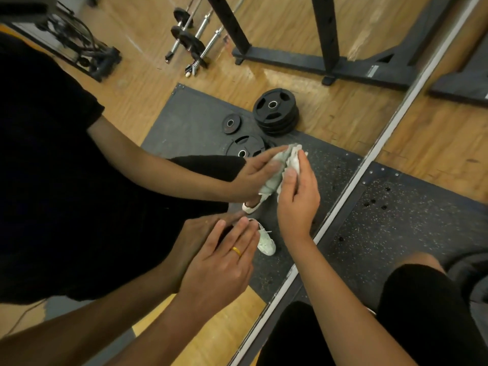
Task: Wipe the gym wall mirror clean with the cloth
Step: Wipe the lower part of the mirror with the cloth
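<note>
The wall mirror (pixel 163 83) fills the left and middle of the view, and its silver bottom edge (pixel 369 165) runs diagonally. My right hand (pixel 297 204) grips a crumpled pale cloth (pixel 293 157) and holds it against the glass. The hand's reflection meets the cloth from the left. My left hand (pixel 221 262), with a gold ring on one finger, rests flat on the glass lower down, fingers straight. Its reflection touches its fingertips. My reflected black shirt and white shoes show in the mirror.
Reflected in the glass are stacked black weight plates (pixel 276 114), barbells (pixel 190 43) and a black rack base (pixel 330 62). To the right of the mirror's edge lie a speckled rubber mat (pixel 412 220), wood floor and my knee in black shorts (pixel 422 289).
</note>
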`<action>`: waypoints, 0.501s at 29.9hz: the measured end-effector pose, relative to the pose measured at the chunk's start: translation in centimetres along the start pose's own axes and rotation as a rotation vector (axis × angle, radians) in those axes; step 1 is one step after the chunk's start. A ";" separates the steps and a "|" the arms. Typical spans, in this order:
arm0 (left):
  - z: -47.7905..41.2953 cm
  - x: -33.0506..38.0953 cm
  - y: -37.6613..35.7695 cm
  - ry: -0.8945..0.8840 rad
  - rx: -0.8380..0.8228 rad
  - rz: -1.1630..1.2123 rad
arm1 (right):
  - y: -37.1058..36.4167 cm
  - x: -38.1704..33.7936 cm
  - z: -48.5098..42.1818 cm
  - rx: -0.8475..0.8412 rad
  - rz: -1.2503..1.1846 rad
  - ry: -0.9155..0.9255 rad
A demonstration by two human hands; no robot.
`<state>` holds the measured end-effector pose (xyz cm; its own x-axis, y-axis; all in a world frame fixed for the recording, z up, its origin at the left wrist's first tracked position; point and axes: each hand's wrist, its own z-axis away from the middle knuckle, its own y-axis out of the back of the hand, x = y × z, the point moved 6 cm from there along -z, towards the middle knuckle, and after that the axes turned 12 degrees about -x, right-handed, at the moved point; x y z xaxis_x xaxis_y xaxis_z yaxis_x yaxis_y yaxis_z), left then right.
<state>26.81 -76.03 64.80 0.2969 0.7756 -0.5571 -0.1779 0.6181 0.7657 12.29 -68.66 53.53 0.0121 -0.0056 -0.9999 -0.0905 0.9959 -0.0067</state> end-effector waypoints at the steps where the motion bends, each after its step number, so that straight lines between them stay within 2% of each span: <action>1: 0.0 0.0 0.0 -0.002 -0.005 0.002 | 0.0 0.3 0.0 0.003 0.006 0.007; 7: -0.1 -0.1 0.7 0.021 -0.072 0.097 | 1.3 5.1 -0.5 -0.092 0.045 -0.190; 11: -1.0 1.1 2.5 0.114 -0.108 0.258 | 2.2 4.9 -1.1 -0.158 0.054 -0.213; 15: -5.4 0.7 4.7 0.107 -0.032 0.260 | 2.6 4.2 -1.0 -0.180 -0.023 -0.211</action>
<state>21.14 -71.89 66.23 0.1373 0.9168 -0.3750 -0.2654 0.3988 0.8778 11.10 -66.19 49.28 0.2213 0.0099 -0.9752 -0.2627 0.9636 -0.0498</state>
